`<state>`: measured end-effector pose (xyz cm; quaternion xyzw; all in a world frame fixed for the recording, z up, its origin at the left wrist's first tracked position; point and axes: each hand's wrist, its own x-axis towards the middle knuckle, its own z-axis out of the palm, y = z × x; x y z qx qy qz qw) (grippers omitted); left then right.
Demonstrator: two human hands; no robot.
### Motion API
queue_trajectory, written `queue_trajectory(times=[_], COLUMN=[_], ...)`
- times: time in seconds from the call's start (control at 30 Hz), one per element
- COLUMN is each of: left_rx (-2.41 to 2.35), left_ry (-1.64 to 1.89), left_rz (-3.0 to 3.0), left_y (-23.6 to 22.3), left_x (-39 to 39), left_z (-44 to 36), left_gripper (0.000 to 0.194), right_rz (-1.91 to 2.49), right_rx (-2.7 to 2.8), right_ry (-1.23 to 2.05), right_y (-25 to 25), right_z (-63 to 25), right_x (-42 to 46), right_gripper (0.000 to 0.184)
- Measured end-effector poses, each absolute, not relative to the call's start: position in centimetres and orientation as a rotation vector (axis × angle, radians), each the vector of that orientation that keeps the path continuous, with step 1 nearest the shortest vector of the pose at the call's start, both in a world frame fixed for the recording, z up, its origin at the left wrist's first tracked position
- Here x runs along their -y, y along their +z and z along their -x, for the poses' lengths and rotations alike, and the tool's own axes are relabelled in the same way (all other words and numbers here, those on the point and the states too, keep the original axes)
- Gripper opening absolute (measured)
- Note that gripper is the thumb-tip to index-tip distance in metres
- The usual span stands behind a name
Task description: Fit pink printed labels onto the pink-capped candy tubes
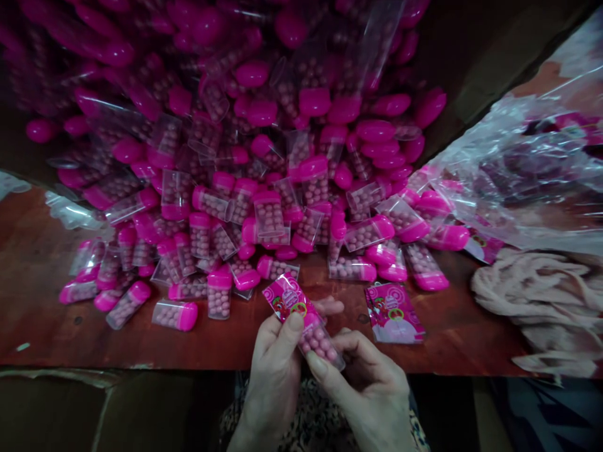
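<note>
Close above the table's front edge, both hands are on one small clear candy container (321, 344) filled with round pink candies. My left hand (277, 358) pinches a pink printed sleeve (288, 297) over the capped upper end, thumb on its front. My right hand (365, 376) grips the clear lower end between thumb and fingers. The container is tilted, its bottom toward the lower right. How far the sleeve covers the cap is partly hidden by the left thumb. To the right lies a stack of similar flat printed sleeves (394, 314).
A large heap of pink-capped candy containers (268, 213) spills from a dark box (475, 88) onto the reddish-brown table (179, 348). A crumpled beige cloth (527, 301) lies at the right, below clear plastic wrapping (513, 169). Cardboard (51, 408) shows at the lower left.
</note>
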<state>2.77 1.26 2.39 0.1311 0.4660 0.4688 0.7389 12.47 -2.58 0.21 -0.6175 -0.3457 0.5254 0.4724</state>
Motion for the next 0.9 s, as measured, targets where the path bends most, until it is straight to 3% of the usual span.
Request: queue_trajectory(times=[0.23, 0.53, 0.6, 0.77, 0.9], left_rx=[-1.02, -0.944, -0.91, -0.914, -0.82], left_ry=[1.011, 1.022, 1.014, 0.956, 0.9], left_rz=[-0.171, -0.113, -0.086, -0.074, -0.093], left_y=[1.9, 1.7, 1.5, 0.7, 1.3], left_x=[-0.2, -0.7, -1.1, -2.1, -2.1], left_z=[-3.8, -2.4, -1.8, -1.9, -3.4], left_gripper=[0.025, 0.03, 0.03, 0.035, 0.047], right_rz=[1.552, 1.436, 1.481, 2.212, 2.278], right_rx=[0.832, 1.07, 1.228, 1.227, 1.242], right_ry=[1.083, 1.128, 0.9, -0.315, -0.42], right_y=[0.6, 0.5, 0.8, -0.8, -3.8], right_z=[-12.1, -13.1, -15.7, -26.3, -32.0], right_x=[3.3, 2.6, 2.4, 2.0, 1.7], right_gripper=[0.016, 0.016, 0.025, 0.061, 0.049])
